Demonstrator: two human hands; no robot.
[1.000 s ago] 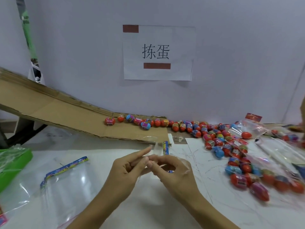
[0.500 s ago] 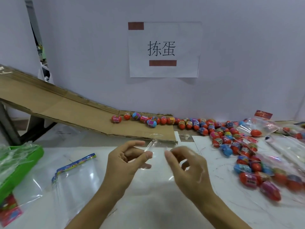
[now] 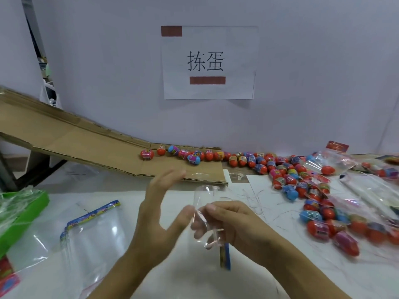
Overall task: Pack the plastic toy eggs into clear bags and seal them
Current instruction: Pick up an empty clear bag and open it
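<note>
One clear bag [image 3: 207, 214], empty, pinched in the grip of the right hand [image 3: 228, 223]; left hand [image 3: 157, 212] beside it, fingers spread, thumb at the film. Left of the grip: one stack of flat bags [image 3: 90, 236] on the worktop [image 3: 187, 277]. Right and beyond: toy eggs [image 3: 287, 178], too many to count; one cardboard ramp [image 3: 71, 139].

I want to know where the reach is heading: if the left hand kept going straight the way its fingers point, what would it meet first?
Likely the cardboard ramp's lower edge, then the blue toy egg; the left hand is blurred, so depth is uncertain.
</note>
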